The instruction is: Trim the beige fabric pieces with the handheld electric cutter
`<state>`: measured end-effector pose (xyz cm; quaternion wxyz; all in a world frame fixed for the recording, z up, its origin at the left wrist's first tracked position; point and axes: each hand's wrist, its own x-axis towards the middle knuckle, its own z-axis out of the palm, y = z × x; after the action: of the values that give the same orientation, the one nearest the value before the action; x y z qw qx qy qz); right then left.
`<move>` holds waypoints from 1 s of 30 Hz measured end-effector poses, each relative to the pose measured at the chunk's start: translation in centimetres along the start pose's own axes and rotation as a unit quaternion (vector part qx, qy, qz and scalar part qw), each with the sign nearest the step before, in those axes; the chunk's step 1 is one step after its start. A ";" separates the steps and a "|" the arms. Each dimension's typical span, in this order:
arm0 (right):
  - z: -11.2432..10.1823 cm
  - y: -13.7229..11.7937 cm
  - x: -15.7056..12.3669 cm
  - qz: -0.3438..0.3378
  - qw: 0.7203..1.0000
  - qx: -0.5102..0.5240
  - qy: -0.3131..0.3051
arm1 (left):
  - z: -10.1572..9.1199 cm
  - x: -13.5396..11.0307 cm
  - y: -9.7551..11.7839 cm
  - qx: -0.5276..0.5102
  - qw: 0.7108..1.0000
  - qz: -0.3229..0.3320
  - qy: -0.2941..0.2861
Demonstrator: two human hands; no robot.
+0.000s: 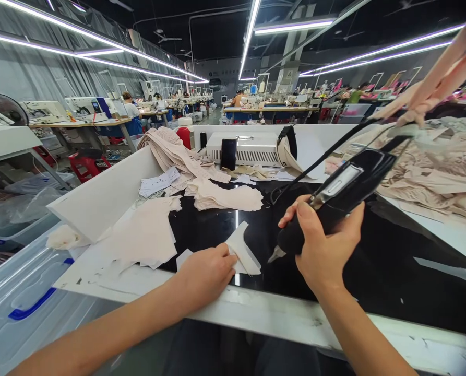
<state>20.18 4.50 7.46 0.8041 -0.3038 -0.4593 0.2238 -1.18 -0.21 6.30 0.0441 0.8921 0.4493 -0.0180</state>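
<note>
My left hand [209,271] is closed on a small cream fabric piece [243,250] at the front of the black glossy work surface [397,256]. Part of that piece is hidden under my fingers. My right hand [329,245] wraps round a black handheld electric cutting tool [346,177] with a pointed metal tip [275,254]. The tip hangs just right of the fabric, apart from it. A black cord runs from the tool's upper end, which hangs from twisted pink fabric strips [436,83]. Left of my left hand lie flat cream fabric pieces [146,230].
A stack of cut fabric [225,196] lies farther back, near a paper label [160,180] and an upright phone [228,154]. Behind stands a white vented box [252,149]. Fabric heaps [436,167] fill the right side. A clear plastic bin [33,297] sits lower left.
</note>
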 end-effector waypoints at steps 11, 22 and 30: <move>-0.3 -0.5 -1.9 0.024 1.000 -0.001 0.002 | -1.2 -0.4 1.3 -0.003 0.999 -0.023 -0.042; -0.2 -0.4 -2.6 0.021 1.000 0.001 -0.010 | -1.4 -1.2 1.7 0.015 0.998 -0.033 -0.058; 0.0 -0.7 -2.6 0.022 1.000 0.003 -0.009 | 1.0 -0.6 2.0 0.051 0.982 0.140 0.117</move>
<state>18.97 2.33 6.33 0.7960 -0.3091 -0.4589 0.2453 0.04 -1.99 5.42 -0.0525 0.9431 0.3209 0.0696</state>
